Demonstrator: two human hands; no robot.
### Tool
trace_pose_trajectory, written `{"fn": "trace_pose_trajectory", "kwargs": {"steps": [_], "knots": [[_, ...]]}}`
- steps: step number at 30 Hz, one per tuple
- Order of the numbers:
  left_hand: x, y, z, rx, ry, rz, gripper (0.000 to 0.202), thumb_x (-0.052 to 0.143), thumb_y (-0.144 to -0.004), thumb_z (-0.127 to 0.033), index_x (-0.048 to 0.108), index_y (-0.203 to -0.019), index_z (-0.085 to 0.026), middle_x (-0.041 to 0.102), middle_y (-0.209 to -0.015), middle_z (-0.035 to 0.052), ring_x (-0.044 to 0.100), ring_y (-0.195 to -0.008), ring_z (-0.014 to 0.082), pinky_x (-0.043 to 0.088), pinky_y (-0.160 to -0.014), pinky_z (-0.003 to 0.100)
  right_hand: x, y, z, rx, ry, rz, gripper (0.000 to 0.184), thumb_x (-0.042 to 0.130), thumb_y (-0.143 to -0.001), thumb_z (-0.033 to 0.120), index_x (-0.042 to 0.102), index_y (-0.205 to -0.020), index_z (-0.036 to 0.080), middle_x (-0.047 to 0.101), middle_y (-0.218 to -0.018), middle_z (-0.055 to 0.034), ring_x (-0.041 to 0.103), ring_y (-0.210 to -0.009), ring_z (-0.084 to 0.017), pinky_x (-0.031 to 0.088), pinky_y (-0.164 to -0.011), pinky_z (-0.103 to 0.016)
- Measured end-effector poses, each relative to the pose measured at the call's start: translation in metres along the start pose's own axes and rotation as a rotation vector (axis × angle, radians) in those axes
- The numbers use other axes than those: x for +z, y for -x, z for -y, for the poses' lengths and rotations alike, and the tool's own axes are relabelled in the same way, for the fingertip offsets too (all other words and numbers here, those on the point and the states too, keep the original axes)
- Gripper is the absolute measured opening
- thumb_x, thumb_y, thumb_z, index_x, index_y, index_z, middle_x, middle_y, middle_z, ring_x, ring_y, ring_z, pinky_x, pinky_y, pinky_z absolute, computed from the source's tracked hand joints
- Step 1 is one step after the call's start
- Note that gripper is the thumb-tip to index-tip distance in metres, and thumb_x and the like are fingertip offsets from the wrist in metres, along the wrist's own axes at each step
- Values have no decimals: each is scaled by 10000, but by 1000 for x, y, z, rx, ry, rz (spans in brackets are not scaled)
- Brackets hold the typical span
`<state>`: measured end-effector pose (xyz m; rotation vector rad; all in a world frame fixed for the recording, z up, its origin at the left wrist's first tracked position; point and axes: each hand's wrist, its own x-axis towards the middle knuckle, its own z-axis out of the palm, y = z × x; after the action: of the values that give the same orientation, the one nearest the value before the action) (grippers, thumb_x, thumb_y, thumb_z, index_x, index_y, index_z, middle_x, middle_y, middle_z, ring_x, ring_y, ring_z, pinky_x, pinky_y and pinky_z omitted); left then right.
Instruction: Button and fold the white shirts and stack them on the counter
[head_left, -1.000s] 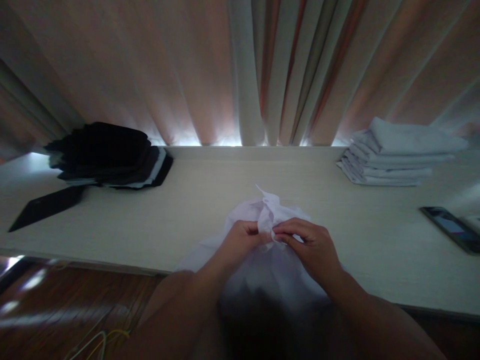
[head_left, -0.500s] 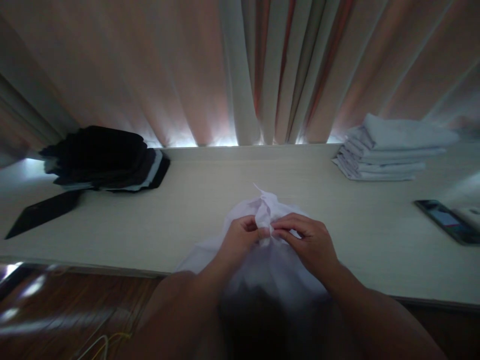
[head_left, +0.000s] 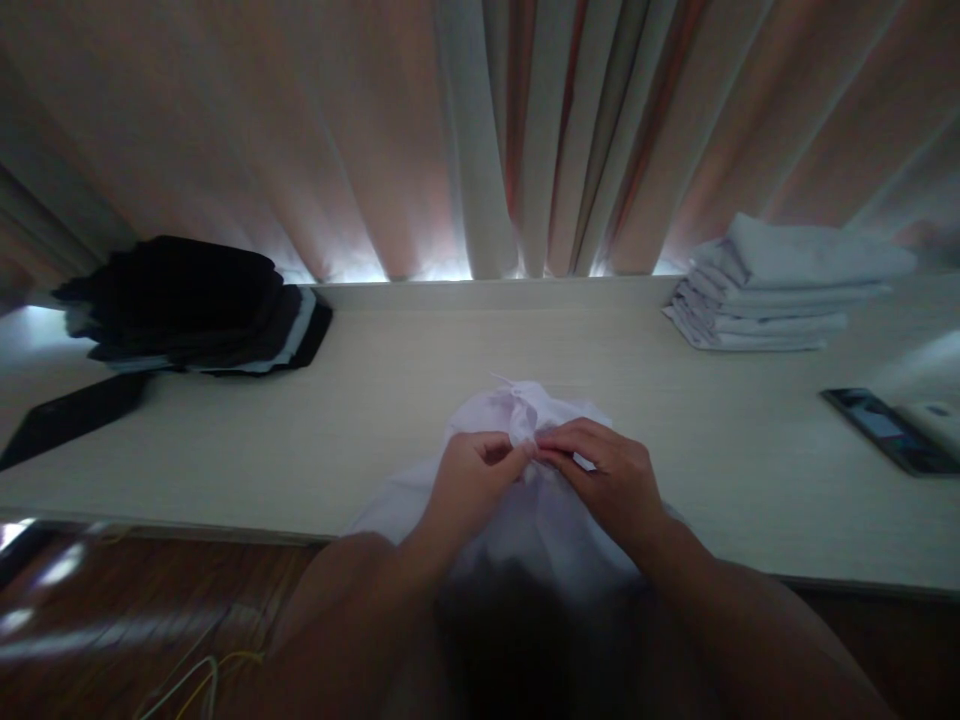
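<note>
A thin white garment (head_left: 559, 520) lies bunched over the front edge of the table and down toward my lap. My left hand (head_left: 480, 470) pinches a narrow strip of it between thumb and fingers. From the other side, my right hand (head_left: 604, 470) grips the same strip, its thumb and fingertips nearly touching my left thumb. Whatever small detail lies between the fingertips is hidden. Beyond my hands, the gathered end of the cloth stands up a little, with a loose thread or thin point at its tip. The lower part of the garment is dark and blurred.
A stack of dark folded clothes (head_left: 187, 310) sits at the back left, with a flat black object (head_left: 75, 410) before it. Folded white clothes (head_left: 787, 290) are piled at the back right. A phone (head_left: 892, 430) lies at the right. Curtains (head_left: 375, 140) hang behind the table (head_left: 225, 450).
My fingertips have come closer together on the strip, and the tip of the cloth leans more to the left. The whole view has shifted slightly.
</note>
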<state>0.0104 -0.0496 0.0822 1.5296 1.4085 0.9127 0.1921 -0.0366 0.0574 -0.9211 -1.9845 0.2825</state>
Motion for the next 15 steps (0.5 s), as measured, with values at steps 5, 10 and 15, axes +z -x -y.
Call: {"fn": "trace_pose_trajectory", "kwargs": {"steps": [5,10,15], "knots": [[-2,-2,2,44,-150,32,380,596,-863,-346,579,-538,-150,509,-502,-31,447,-521,98,286,-515,227,6,3,1,-39,17,-4,84,674,-894,202,728,-959,203,735,-920,-41,687,-854,-153,550,-812,-279],[-1,-4,6,74,-211,64,379,558,-877,-338,514,-546,-160,452,-513,-39,408,-534,99,248,-510,233,4,2,1,63,-64,5,58,709,-866,220,737,-916,228,730,-887,-25,677,-835,-164,538,-785,-302],[1,-6,9,103,-133,83,371,520,-904,-339,456,-578,-173,427,-543,-47,382,-546,98,246,-516,231,-2,-3,-2,334,-349,103,84,714,-858,274,737,-931,241,717,-924,-26,665,-870,-177,528,-791,-315]]}}
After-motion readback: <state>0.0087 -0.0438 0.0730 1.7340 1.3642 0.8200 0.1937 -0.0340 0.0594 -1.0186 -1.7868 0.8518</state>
